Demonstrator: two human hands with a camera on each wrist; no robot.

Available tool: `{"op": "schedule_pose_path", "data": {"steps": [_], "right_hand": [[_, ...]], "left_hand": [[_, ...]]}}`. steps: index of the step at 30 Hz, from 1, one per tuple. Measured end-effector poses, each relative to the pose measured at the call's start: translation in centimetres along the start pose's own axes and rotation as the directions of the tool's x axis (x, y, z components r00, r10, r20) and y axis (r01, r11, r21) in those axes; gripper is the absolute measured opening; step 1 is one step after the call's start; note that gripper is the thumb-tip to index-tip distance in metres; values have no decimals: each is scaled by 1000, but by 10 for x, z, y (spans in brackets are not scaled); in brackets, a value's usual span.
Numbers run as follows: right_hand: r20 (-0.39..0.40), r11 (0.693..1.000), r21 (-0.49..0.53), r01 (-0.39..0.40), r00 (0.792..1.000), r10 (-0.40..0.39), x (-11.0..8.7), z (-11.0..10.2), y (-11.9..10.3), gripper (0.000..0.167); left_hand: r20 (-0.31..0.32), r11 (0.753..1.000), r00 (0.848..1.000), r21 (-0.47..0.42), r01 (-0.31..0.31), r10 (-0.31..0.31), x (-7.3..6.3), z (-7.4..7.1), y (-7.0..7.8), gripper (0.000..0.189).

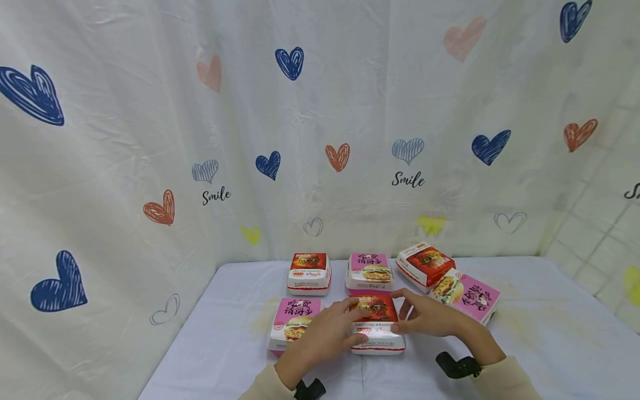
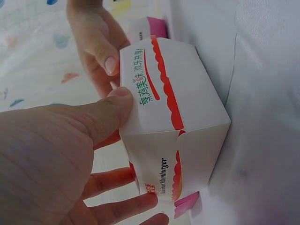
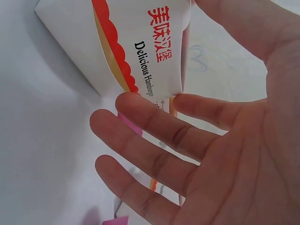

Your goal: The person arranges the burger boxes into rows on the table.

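Note:
A white and red hamburger box (image 1: 378,340) stands at the front middle of the table between both hands. My left hand (image 1: 325,332) pinches its near left top edge; in the left wrist view the thumb presses the white front face (image 2: 154,93) and other fingers spread along its side. My right hand (image 1: 434,315) touches the box's right side, thumb at the near corner and index finger at the far one. Its remaining fingers (image 3: 145,154) stretch out straight in the right wrist view. A pink hamburger box (image 1: 296,319) lies just left, partly behind my left hand.
Behind stand a red hamburger box (image 1: 308,274) and a pink one (image 1: 370,272). To the right, a tilted red box (image 1: 425,264) touches an angled pink box (image 1: 467,294). A white cloth covers the table (image 1: 220,339); a heart-printed curtain (image 1: 350,100) hangs at its back.

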State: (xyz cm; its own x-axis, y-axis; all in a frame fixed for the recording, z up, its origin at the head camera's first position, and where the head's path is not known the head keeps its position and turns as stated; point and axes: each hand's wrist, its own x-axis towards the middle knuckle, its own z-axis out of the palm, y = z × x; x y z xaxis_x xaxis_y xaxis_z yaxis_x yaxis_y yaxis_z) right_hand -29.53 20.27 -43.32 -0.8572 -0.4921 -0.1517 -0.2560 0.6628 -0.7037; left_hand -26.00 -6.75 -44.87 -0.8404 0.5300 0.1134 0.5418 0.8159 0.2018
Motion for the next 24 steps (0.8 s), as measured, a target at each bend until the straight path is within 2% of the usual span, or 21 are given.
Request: {"op": "schedule_pose_path", "data": {"steps": [6,17,24], "right_hand": [[-1,999,-28,-19,1000,19,-2,-3,1,87],[2,997,-24,-67,998,67,-4,-4,-1,87],[15,1000,-4,-17,1000,17,-2,-2,2,85]], "left_hand": [[15,999,1000,-33,-1,1,0,3,2,54],[33,998,999,-61,-11,13,-1,3,4,53],[43,997,999,-75,-3,6,-3,1,5,52]]}}
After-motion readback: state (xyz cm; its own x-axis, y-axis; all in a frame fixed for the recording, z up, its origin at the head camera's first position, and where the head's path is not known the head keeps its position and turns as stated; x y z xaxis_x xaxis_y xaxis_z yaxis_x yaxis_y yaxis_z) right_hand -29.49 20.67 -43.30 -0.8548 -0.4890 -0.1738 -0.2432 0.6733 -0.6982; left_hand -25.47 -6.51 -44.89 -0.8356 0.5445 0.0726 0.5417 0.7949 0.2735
